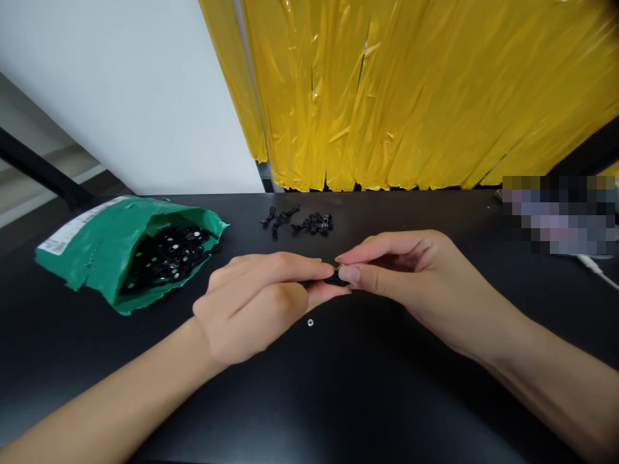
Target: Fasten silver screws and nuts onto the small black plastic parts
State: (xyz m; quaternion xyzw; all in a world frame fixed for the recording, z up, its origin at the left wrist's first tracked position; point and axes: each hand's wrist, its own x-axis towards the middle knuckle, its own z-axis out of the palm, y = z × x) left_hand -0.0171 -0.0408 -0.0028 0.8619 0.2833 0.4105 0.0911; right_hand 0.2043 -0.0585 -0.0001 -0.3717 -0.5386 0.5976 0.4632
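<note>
Between my fingertips sits a small black part (pixel 334 279), mostly covered, so its exact kind does not show. My left hand (pixel 258 296) grips it from the left side. From the right, my right hand (pixel 411 270) pinches its end between thumb and index finger. The two hands meet just above the black table. Below them on the tabletop lies a small round silvery piece (pixel 310 322) with a dark centre. Farther back, several small black jointed pieces (pixel 316 223) lie in a loose group.
A torn-open green plastic bag (pixel 97 248) full of black parts with pale dots lies at the left. The black table (pixel 309 399) reaches back to yellow plastic sheeting (pixel 387 96) and a white panel (pixel 159 96). At the right are a blurred-out object (pixel 561 216) and a white cable (pixel 597 270).
</note>
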